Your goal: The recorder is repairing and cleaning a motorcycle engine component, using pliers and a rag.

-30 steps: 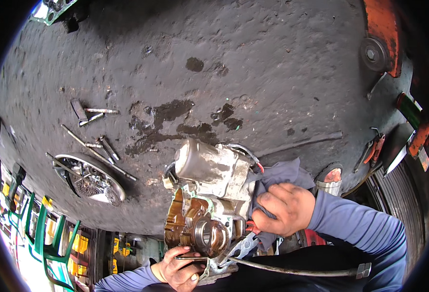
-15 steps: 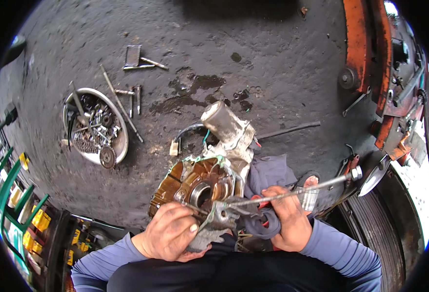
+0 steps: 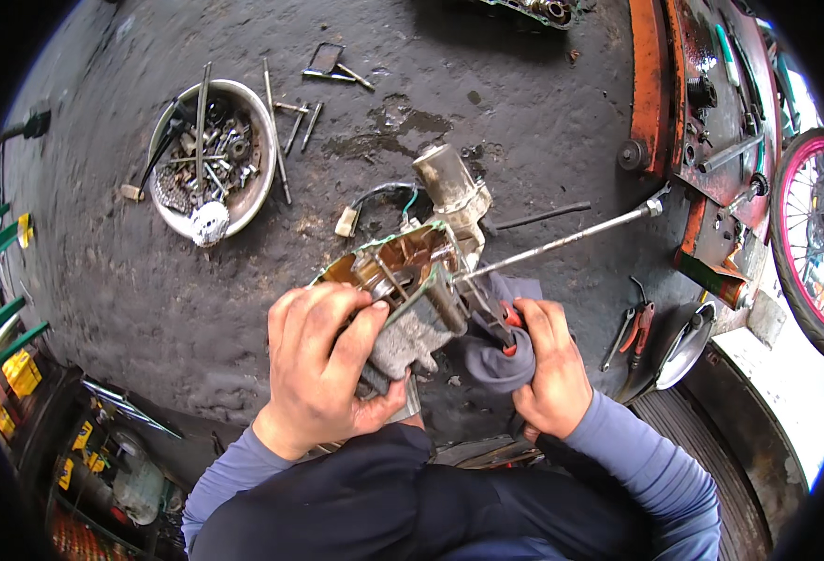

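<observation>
My left hand [image 3: 323,365] is wrapped round the near edge of an oily metal engine casing [image 3: 410,344], which is tipped up over my lap. A long metal rod [image 3: 571,241] juts from the casing's right corner toward the upper right. My right hand [image 3: 554,374] is closed on red-handled pliers [image 3: 513,316] with a grey cloth [image 3: 496,363] bunched round them. The plier jaws are at the base of the rod; whether they bite on it I cannot tell. A cylindrical motor housing [image 3: 448,179] sits at the casing's far side, with a wire connector [image 3: 346,222] beside it.
A round metal bowl [image 3: 270,178] of bolts, gears and chain stands at left, several loose studs [image 3: 279,140] beside it. An orange metal frame [image 3: 649,93] and a tool tray [image 3: 711,150] line the right. Red-handled pliers [image 3: 642,329] lie near a shiny dish [image 3: 688,346].
The casing has tipped up, its oily inside now mostly turned away. My left hand has shifted up onto its edge. The rod slants more steeply, and the whole view has shifted.
</observation>
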Tool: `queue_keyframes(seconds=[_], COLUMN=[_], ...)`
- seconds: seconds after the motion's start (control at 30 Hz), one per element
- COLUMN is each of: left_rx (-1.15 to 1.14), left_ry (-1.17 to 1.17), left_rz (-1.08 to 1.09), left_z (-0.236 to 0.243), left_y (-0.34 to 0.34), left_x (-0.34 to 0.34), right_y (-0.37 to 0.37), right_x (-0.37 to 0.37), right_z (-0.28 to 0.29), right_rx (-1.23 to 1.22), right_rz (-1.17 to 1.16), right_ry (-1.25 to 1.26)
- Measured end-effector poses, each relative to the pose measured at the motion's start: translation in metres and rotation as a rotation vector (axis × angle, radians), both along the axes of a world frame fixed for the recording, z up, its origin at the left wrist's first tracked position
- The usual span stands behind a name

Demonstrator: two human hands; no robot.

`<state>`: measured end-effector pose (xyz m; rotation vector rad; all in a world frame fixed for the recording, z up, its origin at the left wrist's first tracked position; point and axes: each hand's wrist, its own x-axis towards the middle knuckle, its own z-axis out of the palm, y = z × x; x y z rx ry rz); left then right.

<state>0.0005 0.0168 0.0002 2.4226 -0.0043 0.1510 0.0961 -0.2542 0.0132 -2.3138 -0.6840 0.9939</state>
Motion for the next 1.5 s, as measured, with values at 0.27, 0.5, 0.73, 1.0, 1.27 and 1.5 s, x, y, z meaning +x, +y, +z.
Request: queue_keyframes(seconds=[0.27, 0.5, 0.73, 1.0, 1.27, 1.5], left_rx=[-0.038, -0.05, -0.039, -0.043, 0.082, 0.333], left_ry=[-0.147, -0.185, -0.183, -0.139, 0.141, 0.484], left_rz=[0.13, 0.102, 0.125, 0.132, -0.044, -0.005], left_z=[-0.014, -0.016, -0.018, -0.012, 0.027, 0.059], left_y=[-0.011, -0.013, -0.013, -0.008, 0.004, -0.04], left_x=[-0.008, -0.006, -0.012, -0.01, -0.01, 0.019], right_y=[-0.004, 0.011, 0.043, 0.027, -0.059, -0.066], right_x=[0.003, -0.024, -0.002, 0.023, 0.092, 0.092], right_z=[-0.029, -0.005, 0.065, 0.063, 0.051, -0.057], right_rx=[0.087, 0.156, -0.218, -0.229, -0.091, 0.218], right_rz=[0.017, -0.169, -0.269, -0.155, 0.438, 0.34], right_ry=[-0.042, 0.114, 0.47, 0.593, -0.188, 0.024])
